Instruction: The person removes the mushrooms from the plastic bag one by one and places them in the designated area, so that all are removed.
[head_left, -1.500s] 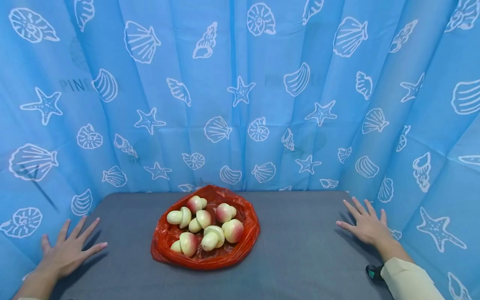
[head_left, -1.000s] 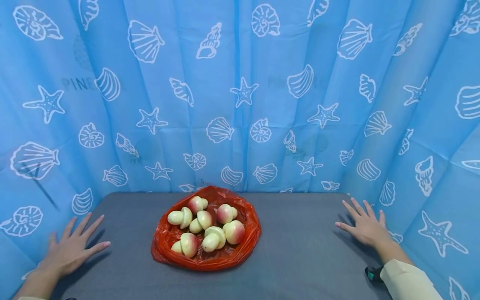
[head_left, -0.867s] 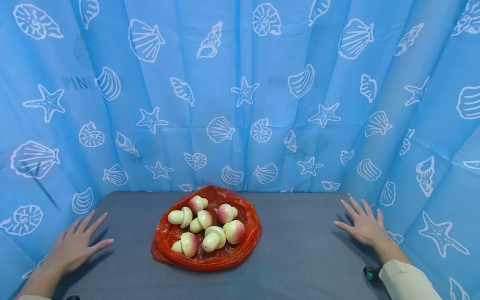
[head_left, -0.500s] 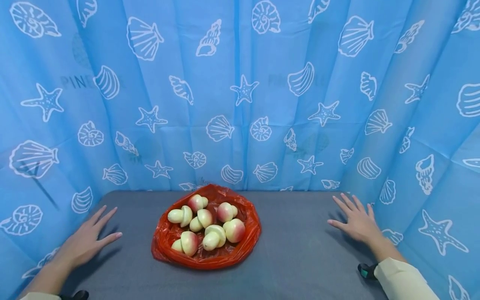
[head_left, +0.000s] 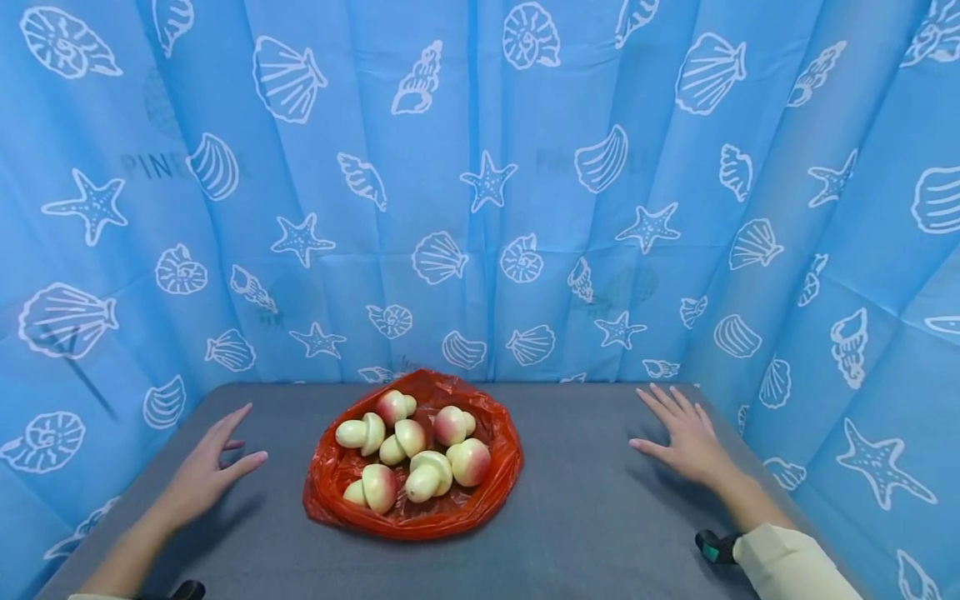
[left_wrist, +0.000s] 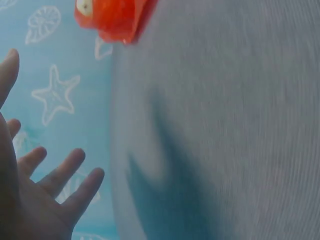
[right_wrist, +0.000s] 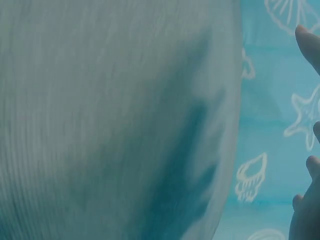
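Observation:
In the head view a red plastic bag (head_left: pixel 420 527) lies spread on the table, left of the middle, its mouth rolled wide. Several toy mushrooms (head_left: pixel 470 462) with cream stems and pink-tinged caps rest inside. My left hand (head_left: pixel 198 482) hovers left of the bag, thumb and fingers apart, holding nothing. Over the table's right side my right hand (head_left: pixel 686 442) is spread and holds nothing. In the left wrist view the bag (left_wrist: pixel 117 20) shows at the top edge, beyond my left fingers (left_wrist: pixel 82 192). The right wrist view shows only parts of my right hand (right_wrist: pixel 307 215).
A grey cloth-covered table (head_left: pixel 585 500) stretches under both hands. A blue curtain (head_left: pixel 480 200) with white shell and starfish prints stands behind it and along both sides. A black band (head_left: pixel 716 547) is on the right wrist, by a cream sleeve.
Both hands have moved inward over the table, the left rightward and the right leftward. My left hand has turned more sideways. The bag and mushrooms have stayed in place.

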